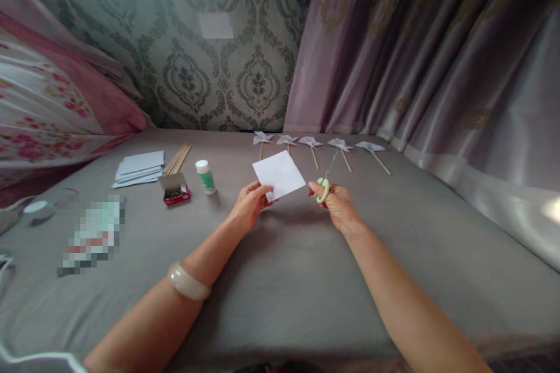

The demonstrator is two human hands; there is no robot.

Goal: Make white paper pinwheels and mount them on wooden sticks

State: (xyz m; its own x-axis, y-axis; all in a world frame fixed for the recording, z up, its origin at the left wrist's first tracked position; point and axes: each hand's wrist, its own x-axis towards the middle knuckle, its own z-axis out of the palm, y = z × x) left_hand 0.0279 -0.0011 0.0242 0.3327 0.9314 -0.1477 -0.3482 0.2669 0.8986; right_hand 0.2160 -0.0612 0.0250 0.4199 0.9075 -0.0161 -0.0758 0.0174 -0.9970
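Observation:
A white square of paper (pixel 280 173) is pinched at its near corner by my left hand (pixel 251 205), thumb on top. It is held up above the grey sheet, with one corner pointing away from me. To its right, my right hand (pixel 336 203) grips a pair of scissors (pixel 322 187) by the pale green handles. The scissor blades point away from me, apart from the paper; whether they are spread cannot be made out. Beyond both hands lie several white paper pinwheels (pixel 310 142) on wooden sticks, side by side in a row.
On the left are a stack of white paper (pixel 140 168), wooden sticks (pixel 178 158), an open red box (pixel 176 192) of small metal pieces and an upright green-and-white glue stick (pixel 205 177). A blurred packet (pixel 94 236) lies nearer. Curtains (pixel 394 41) hang at the right.

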